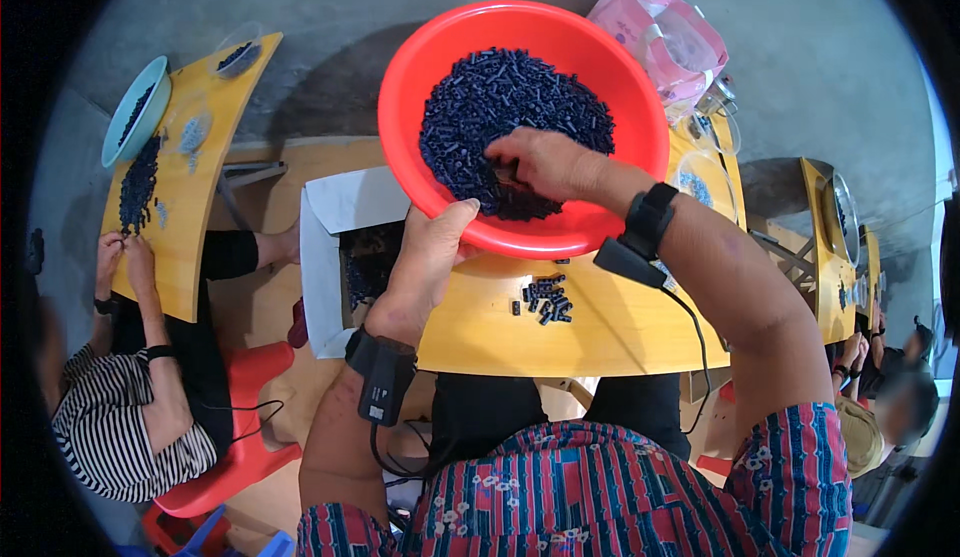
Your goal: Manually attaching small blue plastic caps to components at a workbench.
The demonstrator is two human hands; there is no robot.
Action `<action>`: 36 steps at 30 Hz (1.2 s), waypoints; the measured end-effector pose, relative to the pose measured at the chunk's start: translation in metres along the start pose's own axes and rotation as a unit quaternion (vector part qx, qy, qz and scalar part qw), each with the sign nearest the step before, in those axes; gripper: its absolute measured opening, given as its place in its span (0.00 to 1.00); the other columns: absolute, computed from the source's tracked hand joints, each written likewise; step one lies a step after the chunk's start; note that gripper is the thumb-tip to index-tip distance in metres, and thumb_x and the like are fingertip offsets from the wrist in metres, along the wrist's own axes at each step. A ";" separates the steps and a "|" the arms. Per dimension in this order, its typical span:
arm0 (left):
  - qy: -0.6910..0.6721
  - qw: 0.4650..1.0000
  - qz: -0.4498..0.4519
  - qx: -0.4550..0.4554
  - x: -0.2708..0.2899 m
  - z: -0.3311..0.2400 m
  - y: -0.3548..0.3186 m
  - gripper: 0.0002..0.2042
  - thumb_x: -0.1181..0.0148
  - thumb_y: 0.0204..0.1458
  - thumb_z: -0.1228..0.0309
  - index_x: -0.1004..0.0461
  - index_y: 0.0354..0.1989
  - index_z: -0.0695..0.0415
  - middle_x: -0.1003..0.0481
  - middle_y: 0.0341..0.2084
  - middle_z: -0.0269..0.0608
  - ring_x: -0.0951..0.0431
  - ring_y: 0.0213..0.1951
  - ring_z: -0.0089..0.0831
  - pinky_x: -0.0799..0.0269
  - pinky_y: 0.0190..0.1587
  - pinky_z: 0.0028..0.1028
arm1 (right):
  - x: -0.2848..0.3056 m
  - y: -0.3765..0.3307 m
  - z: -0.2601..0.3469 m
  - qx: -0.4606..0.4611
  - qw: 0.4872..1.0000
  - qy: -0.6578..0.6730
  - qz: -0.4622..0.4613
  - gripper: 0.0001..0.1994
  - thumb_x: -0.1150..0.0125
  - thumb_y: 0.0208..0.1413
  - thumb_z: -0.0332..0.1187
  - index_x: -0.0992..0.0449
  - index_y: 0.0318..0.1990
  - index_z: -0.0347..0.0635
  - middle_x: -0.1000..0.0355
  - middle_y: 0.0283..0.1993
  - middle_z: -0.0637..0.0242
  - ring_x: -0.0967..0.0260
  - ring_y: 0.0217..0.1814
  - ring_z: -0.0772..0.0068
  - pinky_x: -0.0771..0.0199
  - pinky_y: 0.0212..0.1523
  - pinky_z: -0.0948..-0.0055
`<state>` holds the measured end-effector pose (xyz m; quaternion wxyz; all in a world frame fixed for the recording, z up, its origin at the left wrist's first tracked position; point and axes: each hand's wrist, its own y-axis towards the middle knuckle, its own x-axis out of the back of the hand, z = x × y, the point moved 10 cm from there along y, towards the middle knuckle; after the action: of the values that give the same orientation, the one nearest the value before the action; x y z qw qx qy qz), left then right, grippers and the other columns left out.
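A large red plastic basin (400,107), tilted toward me, holds a heap of small dark blue tube-shaped pieces (505,92). My left hand (435,257) grips its near left rim, thumb on the inside and fingers underneath. Inside the basin, my right hand (545,162) curls into the near part of the heap, its fingertips partly hidden among the pieces. A small loose pile of the same dark pieces (545,299) lies on the yellow table (620,332) just below the basin.
Left of the table stands an open white box (325,277) with dark contents. Behind the basin are a pink bag (650,42) and a clear container of pale pieces (697,185). A person in stripes (130,422) works at a left table; others sit at right. Cables hang from both wrist devices.
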<state>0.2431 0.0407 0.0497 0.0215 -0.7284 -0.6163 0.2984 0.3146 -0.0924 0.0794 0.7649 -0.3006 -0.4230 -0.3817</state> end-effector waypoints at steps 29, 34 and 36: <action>0.015 0.998 -0.044 -0.049 0.008 -0.005 0.012 0.13 0.43 0.58 0.64 0.33 0.49 0.52 0.30 0.37 0.30 0.25 0.39 0.25 0.23 0.42 0.33 | -0.041 -0.025 0.010 -0.028 0.974 0.105 0.197 0.30 0.46 0.65 0.52 0.34 0.64 0.38 0.30 0.60 0.44 0.32 0.62 0.50 0.35 0.64 0.60; 0.016 0.998 -0.040 -0.056 0.005 -0.003 0.016 0.15 0.42 0.57 0.63 0.33 0.51 0.51 0.29 0.39 0.30 0.25 0.40 0.25 0.24 0.42 0.33 | -0.044 -0.021 -0.009 -0.029 0.989 0.067 0.128 0.26 0.41 0.59 0.42 0.31 0.61 0.36 0.25 0.52 0.45 0.27 0.57 0.51 0.29 0.57 0.59; 0.024 0.998 -0.046 -0.043 0.007 -0.002 0.015 0.16 0.42 0.58 0.63 0.33 0.52 0.51 0.29 0.40 0.30 0.25 0.40 0.25 0.24 0.42 0.33 | -0.047 -0.015 -0.009 -0.037 0.986 0.071 0.147 0.25 0.40 0.57 0.40 0.29 0.59 0.37 0.24 0.49 0.47 0.26 0.54 0.52 0.28 0.54 0.60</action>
<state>0.2574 0.0443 0.0422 0.0184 -0.7064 -0.6608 0.2530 0.2893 -0.0920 0.0361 0.8292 -0.3596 -0.3047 -0.3006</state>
